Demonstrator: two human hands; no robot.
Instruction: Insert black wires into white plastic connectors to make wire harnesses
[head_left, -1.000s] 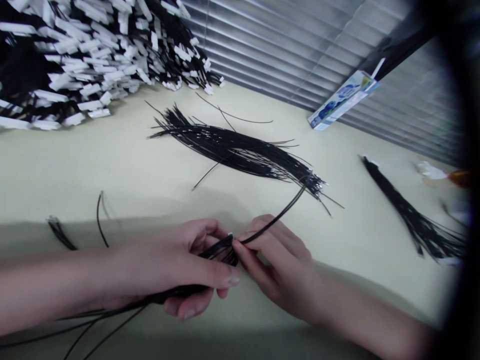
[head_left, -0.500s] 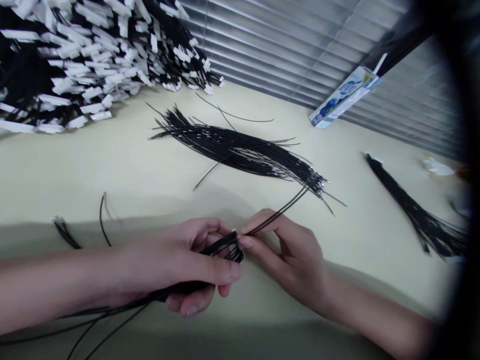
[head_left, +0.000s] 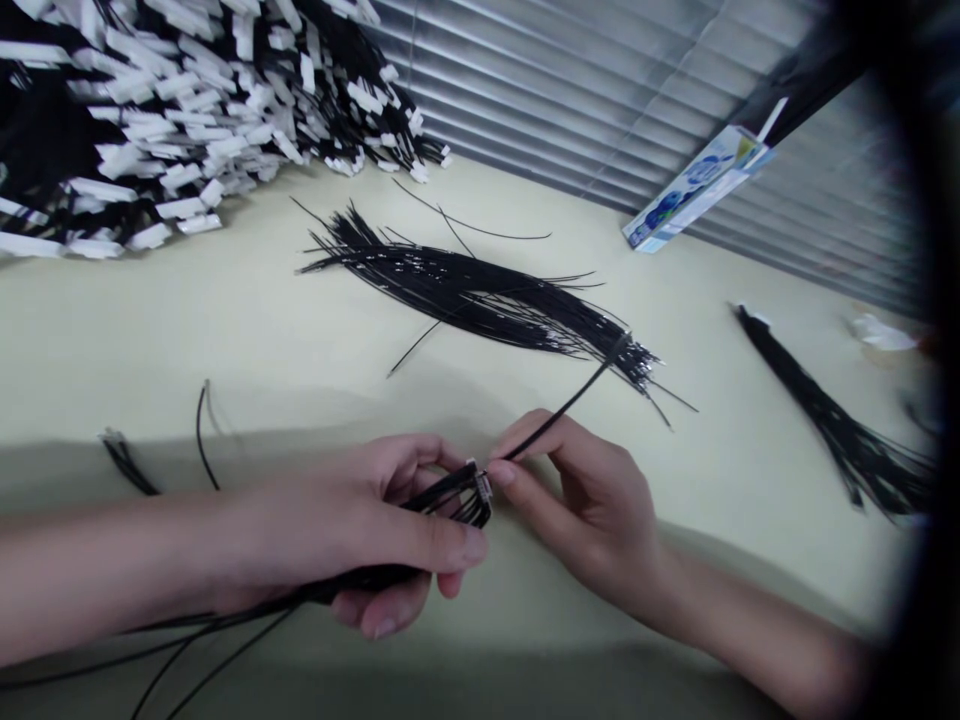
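We had the small pale rectangular connector housing, likely plastic, [head_left: 483, 487] just left of the right hand's [head_left: 581, 495] pinch, at nearly the same depth. That offset was the one that mattered: fingertip to housing, a sliver of a gap at most; whether the wire end touched, we couldn't tell. Right hand had thumb and forefinger pressed together on a thin black insulated wire [head_left: 568, 405], one strand or two overlapped, not clear. Wire's long axis ran from the pinch far and right, its far end over the right end of the loose pile of thin black wires with shiny metal tips [head_left: 450, 290]. The short end at the pinch pointed left at the housing. Housing's long axis ran far-left to near-right, roughly across the wire's line. Left hand [head_left: 405, 530] was closed around the bundle of black wires [head_left: 367, 580] fitted to the housing, thumb on top, tails trailing left under the forearm. Right hand was nearer the wire, left nearer the housing. Room: we had a strip of pale tabletop [head_left: 540, 385] between the hands and the loose pile, and more to the right, up to the flat black cable bundle [head_left: 810, 405]. Far limits were the heap of white-ended black cables [head_left: 187, 130] at far left and the grey slatted blind [head_left: 525, 90]. Table's near edge wasn't identifiable.
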